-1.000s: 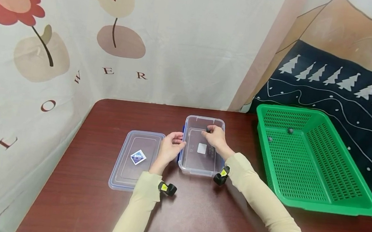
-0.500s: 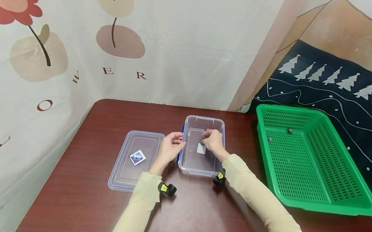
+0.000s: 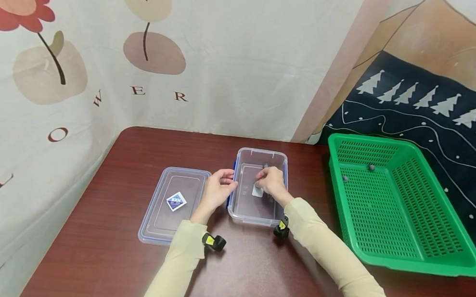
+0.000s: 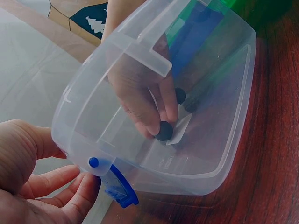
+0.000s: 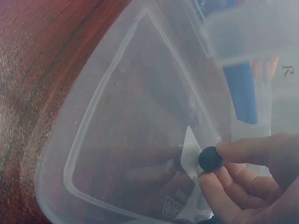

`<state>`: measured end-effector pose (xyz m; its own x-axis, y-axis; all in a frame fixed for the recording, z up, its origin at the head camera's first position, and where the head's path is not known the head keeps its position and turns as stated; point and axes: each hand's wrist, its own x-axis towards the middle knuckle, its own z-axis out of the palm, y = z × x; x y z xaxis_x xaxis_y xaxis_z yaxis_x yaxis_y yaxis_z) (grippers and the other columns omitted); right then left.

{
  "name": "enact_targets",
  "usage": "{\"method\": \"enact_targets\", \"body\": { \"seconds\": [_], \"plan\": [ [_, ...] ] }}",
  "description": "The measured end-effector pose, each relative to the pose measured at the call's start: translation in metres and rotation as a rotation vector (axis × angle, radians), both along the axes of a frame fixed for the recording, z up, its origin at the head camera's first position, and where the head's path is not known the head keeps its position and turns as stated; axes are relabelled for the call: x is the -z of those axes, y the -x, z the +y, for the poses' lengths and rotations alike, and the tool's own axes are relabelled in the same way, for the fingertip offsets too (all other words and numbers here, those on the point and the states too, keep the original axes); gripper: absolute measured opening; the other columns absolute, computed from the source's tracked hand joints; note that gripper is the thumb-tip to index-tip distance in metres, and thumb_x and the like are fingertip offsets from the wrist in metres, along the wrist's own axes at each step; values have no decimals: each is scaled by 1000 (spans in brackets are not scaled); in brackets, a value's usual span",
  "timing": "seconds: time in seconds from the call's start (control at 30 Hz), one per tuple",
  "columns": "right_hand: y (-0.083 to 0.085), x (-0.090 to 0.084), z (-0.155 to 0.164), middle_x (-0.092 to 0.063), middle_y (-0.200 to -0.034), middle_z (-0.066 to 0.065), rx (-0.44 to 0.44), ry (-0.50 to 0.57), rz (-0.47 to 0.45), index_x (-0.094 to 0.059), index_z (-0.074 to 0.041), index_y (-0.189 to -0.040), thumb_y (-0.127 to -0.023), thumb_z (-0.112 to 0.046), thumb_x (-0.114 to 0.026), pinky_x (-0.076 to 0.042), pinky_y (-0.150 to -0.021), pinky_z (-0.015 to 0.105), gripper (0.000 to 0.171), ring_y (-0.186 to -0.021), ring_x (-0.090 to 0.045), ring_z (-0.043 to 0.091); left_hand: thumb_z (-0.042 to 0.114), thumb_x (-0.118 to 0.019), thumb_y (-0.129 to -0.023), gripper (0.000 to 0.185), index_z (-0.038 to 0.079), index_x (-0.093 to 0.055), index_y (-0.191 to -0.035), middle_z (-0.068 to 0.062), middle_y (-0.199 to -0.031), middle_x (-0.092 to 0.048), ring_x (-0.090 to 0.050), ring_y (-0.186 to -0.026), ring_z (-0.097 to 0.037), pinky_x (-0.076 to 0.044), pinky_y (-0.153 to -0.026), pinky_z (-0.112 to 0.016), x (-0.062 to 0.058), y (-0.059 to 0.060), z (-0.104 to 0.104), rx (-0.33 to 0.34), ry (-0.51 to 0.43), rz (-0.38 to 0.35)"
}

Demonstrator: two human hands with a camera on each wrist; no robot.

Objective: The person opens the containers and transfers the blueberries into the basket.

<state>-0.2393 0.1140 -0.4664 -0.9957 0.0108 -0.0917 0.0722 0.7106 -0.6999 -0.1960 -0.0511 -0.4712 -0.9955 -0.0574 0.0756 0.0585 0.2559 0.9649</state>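
A clear plastic food box (image 3: 253, 214) with blue side latches stands lidless on the table. My right hand (image 3: 273, 181) reaches inside it, pinching a small dark ball (image 5: 210, 159) between thumb and fingertips, low over the white label (image 4: 181, 129) on the box floor. Another dark ball (image 4: 180, 96) lies behind those fingers, towards the far end. At the box's left wall, my left hand (image 3: 218, 188) holds the edge beside a hanging blue latch (image 4: 119, 185) with thumb and fingertips. The balls look smooth and round; their exact kind is hard to tell.
The clear lid (image 3: 160, 222), with a blue diamond sticker, lies flat left of the box. On the right stands a large green basket (image 3: 404, 263) with two small greyish balls (image 3: 371, 168) inside. Printed cloth (image 3: 246, 72) hangs along the table's back edge.
My right hand has moved from the box's far end down towards its middle, and now pinches a ball near the label. One ball lies behind at the far end. My left hand stays put.
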Motion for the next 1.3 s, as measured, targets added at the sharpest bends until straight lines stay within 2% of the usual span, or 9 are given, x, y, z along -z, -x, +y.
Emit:
{"method": "enact_targets", "body": {
  "seconds": [0.23, 0.43, 0.77, 0.93, 1.13, 1.3],
  "plan": [
    [0, 0, 1, -67, -69, 6, -8, -1, 12, -70, -2, -78, -66, 2, -70, -51, -65, 25, 12, -66, -58, 15, -4, -66, -78, 30, -9, -62, -107, -23, -98, -64, -63, -86, -33, -56, -75, -36, 1, 0, 1, 1, -2, 7],
    [-1, -8, 4, -68, -72, 8, -30, 48, 53, -69, -1, -80, -69, -1, -70, -48, -60, 22, 11, -65, -59, 15, -4, -66, -78, 30, -9, -62, -107, -22, -98, -64, -63, -86, -32, -56, -74, -36, 0, 0, 0, 7, 7, 2],
    [-1, -48, 18, -68, -82, 9, -2, 182, 39, -68, 1, -91, -75, -4, -71, -46, -59, 21, 18, -71, -59, 16, -3, -66, -78, 30, -8, -62, -108, -22, -98, -64, -63, -87, -33, -56, -76, -37, 1, 1, 0, 5, 13, -9],
    [-2, -66, 32, -67, -89, 13, 26, 210, 38, -68, -1, -96, -79, -6, -71, -48, -62, 22, 18, -76, -58, 19, -3, -66, -78, 30, -9, -62, -107, -22, -97, -64, -62, -87, -32, -56, -77, -36, 2, 2, 0, 7, -8, 0],
    [-4, -84, 60, -66, -97, 16, 58, 213, 46, -67, 0, -102, -83, -9, -68, -51, -72, 29, 20, -84, -57, 26, -3, -66, -78, 30, -9, -62, -107, -22, -96, -64, -63, -86, -32, -56, -75, -35, 2, 2, 0, 8, -5, 5],
    [-7, -95, 92, -63, -103, 19, 96, 227, 74, -64, 2, -106, -85, -10, -66, -47, -74, 28, 24, -88, -53, 26, -3, -66, -78, 30, -10, -62, -107, -22, -96, -64, -63, -86, -32, -56, -76, -35, 2, 2, -1, 10, -6, 1]
  ]
}}
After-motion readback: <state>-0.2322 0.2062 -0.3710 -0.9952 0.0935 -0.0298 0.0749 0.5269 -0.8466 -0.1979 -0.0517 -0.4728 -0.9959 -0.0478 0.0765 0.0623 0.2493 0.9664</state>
